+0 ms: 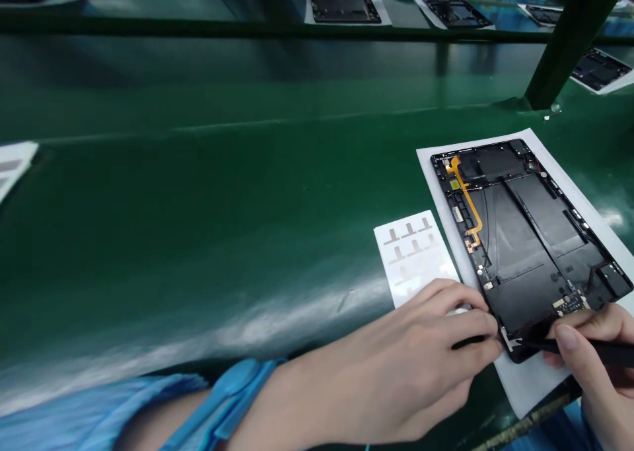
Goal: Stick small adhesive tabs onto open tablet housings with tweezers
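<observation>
An opened black tablet [525,220] lies face up, its inside showing an orange flex cable [468,200] and a small circuit board [569,302]. My left hand [426,365] has its fingers curled against the tablet's near left edge, the thumb mostly hidden. Something small and white shows between those fingers, too covered to name. In my right hand [592,358] are black tweezers [604,352], pinched between thumb and fingers. Their tip is at a small silvery L-shaped sticker [510,341] on the near corner. Whether the tip grips it, I cannot tell.
Beneath the tablet is a white paper sheet [525,385]. A card of grey T-shaped stickers [413,256] lies left of it on the green bench [198,226]. A green post [569,48] rises behind. More tablet shells [344,5] stand on a raised shelf.
</observation>
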Available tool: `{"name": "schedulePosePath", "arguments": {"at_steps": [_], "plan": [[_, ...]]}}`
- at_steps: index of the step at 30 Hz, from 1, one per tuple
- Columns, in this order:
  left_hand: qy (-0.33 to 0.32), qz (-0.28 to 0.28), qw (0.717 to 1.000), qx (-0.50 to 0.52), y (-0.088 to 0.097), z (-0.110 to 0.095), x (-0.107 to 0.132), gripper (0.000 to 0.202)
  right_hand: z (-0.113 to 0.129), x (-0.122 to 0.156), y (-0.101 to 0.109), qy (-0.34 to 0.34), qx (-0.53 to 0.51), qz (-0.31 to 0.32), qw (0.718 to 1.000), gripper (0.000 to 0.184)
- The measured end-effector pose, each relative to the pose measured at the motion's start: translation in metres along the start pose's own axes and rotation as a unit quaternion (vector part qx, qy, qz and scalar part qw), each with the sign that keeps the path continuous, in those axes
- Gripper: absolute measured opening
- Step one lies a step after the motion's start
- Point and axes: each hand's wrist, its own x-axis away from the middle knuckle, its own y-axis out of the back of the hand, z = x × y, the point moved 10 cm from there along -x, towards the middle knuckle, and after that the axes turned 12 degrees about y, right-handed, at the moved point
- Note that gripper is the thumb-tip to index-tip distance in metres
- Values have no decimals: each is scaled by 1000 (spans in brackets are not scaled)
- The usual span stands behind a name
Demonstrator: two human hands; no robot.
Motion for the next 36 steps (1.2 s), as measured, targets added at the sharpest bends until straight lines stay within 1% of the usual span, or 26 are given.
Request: {"name": "schedulePosePath", "arguments": {"at_steps": [1,3,7,9,12,15,16,19,21,26,29,31,34,36], "plan": [[-1,-1,1000,1,0,-1,0,31,-1,2,1,-11,4,-12,1000,27],[3,1,1000,4,0,0,0,32,0,3,1,-7,12,-11,1000,24],[-6,-3,1000,15,2,-1,-2,30,6,-2,-4,71,14,51,996,17],[-7,-6,1000,15,2,-1,-4,30,6,-3,-4,90,17,61,994,17],[-1,-2,1000,11,1,0,-5,30,3,-4,1,76,28,41,996,19],[-10,-5,1000,11,3,-3,-2,28,9,-2,-4,84,23,58,994,18],[-13,-8,1000,12,4,-4,-2,28,8,-2,-4,74,22,51,996,18],[-26,-11,1000,13,5,-6,-1,27,1,3,2,9,21,-4,1000,21],[-28,-8,1000,1,3,-7,-2,26,0,5,2,-12,19,-17,1000,22],[-14,-13,997,-73,-8,-9,-5,22,2,7,0,-17,20,-20,999,21],[-2,-13,997,-77,-8,-11,-3,25,0,9,2,-14,29,-14,999,21],[11,-3,998,-65,-8,-11,-3,27,-3,9,5,-7,47,-6,999,20],[19,9,998,-56,-8,-10,-2,27,4,2,9,48,80,7,996,16],[25,10,998,-54,-7,-7,-2,27,9,-3,8,72,74,11,995,14]]}}
